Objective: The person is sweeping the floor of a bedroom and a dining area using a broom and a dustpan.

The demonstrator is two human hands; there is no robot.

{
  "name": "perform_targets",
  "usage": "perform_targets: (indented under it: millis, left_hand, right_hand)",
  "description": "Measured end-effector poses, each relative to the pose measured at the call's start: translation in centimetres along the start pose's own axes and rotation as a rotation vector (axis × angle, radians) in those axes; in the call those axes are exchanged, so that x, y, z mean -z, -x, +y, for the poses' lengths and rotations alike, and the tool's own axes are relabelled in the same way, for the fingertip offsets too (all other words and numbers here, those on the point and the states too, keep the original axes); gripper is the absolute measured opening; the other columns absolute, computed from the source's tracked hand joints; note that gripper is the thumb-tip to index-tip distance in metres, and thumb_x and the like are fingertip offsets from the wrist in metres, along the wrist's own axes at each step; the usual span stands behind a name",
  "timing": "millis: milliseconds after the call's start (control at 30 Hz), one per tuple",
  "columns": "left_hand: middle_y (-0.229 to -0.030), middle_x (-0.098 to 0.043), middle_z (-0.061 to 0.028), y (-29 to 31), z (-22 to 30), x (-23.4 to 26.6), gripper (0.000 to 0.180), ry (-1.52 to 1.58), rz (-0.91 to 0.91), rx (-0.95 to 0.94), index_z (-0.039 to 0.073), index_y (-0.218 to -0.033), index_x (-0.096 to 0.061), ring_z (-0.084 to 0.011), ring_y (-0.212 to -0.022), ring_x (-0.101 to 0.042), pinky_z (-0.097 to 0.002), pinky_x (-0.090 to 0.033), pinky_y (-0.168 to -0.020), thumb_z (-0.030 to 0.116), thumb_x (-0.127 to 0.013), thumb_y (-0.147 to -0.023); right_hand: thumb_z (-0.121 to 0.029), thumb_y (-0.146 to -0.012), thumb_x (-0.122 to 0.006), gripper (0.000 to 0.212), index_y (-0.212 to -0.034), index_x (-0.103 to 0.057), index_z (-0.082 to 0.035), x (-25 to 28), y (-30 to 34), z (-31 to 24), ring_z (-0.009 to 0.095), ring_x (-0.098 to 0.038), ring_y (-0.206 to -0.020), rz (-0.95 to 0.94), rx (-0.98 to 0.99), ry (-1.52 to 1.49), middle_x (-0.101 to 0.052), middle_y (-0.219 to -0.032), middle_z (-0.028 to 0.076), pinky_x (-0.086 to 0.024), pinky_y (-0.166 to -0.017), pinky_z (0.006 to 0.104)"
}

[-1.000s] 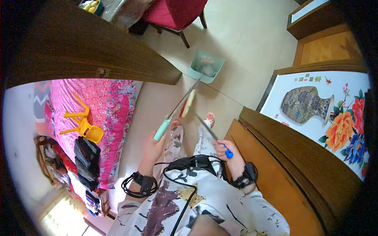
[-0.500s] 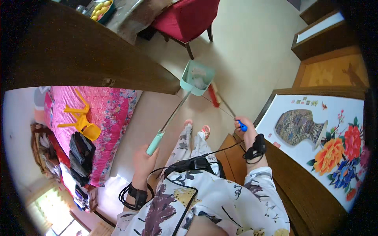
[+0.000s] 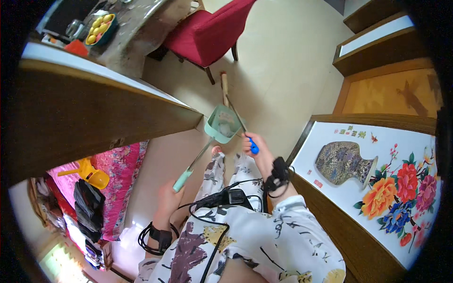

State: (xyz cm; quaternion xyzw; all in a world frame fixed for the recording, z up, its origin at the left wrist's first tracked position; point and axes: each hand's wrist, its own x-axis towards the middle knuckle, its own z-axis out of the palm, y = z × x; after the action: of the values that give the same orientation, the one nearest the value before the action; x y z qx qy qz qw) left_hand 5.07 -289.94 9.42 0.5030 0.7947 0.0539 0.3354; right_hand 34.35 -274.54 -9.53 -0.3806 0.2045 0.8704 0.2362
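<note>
My left hand (image 3: 167,200) is closed around the mint-green grip of a long-handled dustpan (image 3: 209,127). The pan rests low in front of my feet, with a pale clump of fluff or debris (image 3: 225,128) inside. My right hand (image 3: 259,147) grips a broom (image 3: 239,115) near the blue end of its thin metal handle. That handle slants past the pan's right edge. Beyond the pan, the broom head (image 3: 224,87) lies on the floor close to the chair; its bristles are mostly hidden from this angle.
A red chair (image 3: 210,35) stands ahead beside a table (image 3: 137,35) bearing a fruit basket (image 3: 109,32). A dark wooden door or panel (image 3: 108,106) juts in from the left. Behind it is a pink bed (image 3: 127,174) with a yellow plastic stool (image 3: 94,174). A flower-painted cabinet (image 3: 325,184) flanks my right.
The broom head has swung from the right of the dustpan to its far side, near the chair. My right hand has come inward to the left. The dustpan sits nearer my feet.
</note>
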Motion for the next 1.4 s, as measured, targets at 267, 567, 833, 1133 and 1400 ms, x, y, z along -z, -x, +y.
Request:
perform_targets:
  millis: [267, 567, 833, 1133, 1400]
  left_hand:
    - [-0.062, -0.055, -0.0189, -2.1, 5.0, -0.3, 0.024, -0.197, -0.094, 0.038, 0.002, -0.067, -0.057, -0.0369, -0.062, -0.056, -0.0422, -0.043, -0.054, 0.023, -0.069, -0.068]
    - [-0.061, -0.056, -0.0196, -4.1, 11.8, -2.9, 0.022, -0.127, -0.002, 0.233, 0.003, -0.074, -0.062, -0.0366, -0.061, -0.058, -0.0421, -0.044, -0.055, 0.022, -0.069, -0.069]
    - [-0.058, -0.054, -0.018, -6.9, 17.1, -5.6, 0.024, -0.055, 0.031, 0.194, 0.001, -0.075, -0.058, -0.0324, -0.056, -0.056, -0.0383, -0.042, -0.053, 0.023, -0.068, -0.07]
    - [-0.057, -0.05, -0.0136, -10.1, 22.9, -4.8, 0.023, 0.048, 0.129, 0.093, -0.003, -0.071, -0.054, -0.016, -0.053, -0.046, -0.0319, -0.04, -0.052, 0.016, -0.067, -0.072]
    - [-0.059, -0.051, -0.0106, -13.5, 26.6, -5.4, 0.021, 0.061, 0.1, -0.012, -0.003, -0.073, -0.055, -0.0148, -0.056, -0.048, -0.0296, -0.041, -0.054, 0.015, -0.066, -0.072]
  right_hand:
    - [-0.015, -0.086, -0.049, 0.015, -0.09, -0.043, -0.002, -2.5, -4.1, -6.8, 0.005, -0.034, -0.041, -0.031, -0.073, -0.174, -0.038, -0.055, -0.004, -0.026, -0.036, 0.0194]
    - [-0.02, -0.085, -0.05, 0.02, -0.073, -0.041, -0.008, 4.8, 0.5, -24.9, 0.005, -0.039, -0.042, -0.042, -0.127, 0.001, -0.043, -0.057, -0.004, -0.027, -0.034, 0.02]
    - [-0.014, -0.083, -0.047, 0.017, -0.068, -0.04, -0.011, 5.3, 2.0, -28.0, 0.01, -0.041, -0.038, 0.511, 0.523, 0.525, -0.043, -0.051, -0.001, -0.031, -0.033, 0.0256]
    - [-0.017, -0.083, -0.05, 0.02, -0.068, -0.04, -0.011, 10.6, 11.5, -30.4, 0.011, -0.038, -0.037, 0.228, 0.093, 0.18, -0.043, -0.052, 0.001, -0.028, -0.031, 0.0259]
    - [-0.018, -0.085, -0.051, 0.017, -0.073, -0.042, -0.008, 9.2, 10.6, -26.9, 0.012, -0.04, -0.038, 0.511, 0.608, 0.488, -0.045, -0.055, 0.003, -0.028, -0.031, 0.0262]
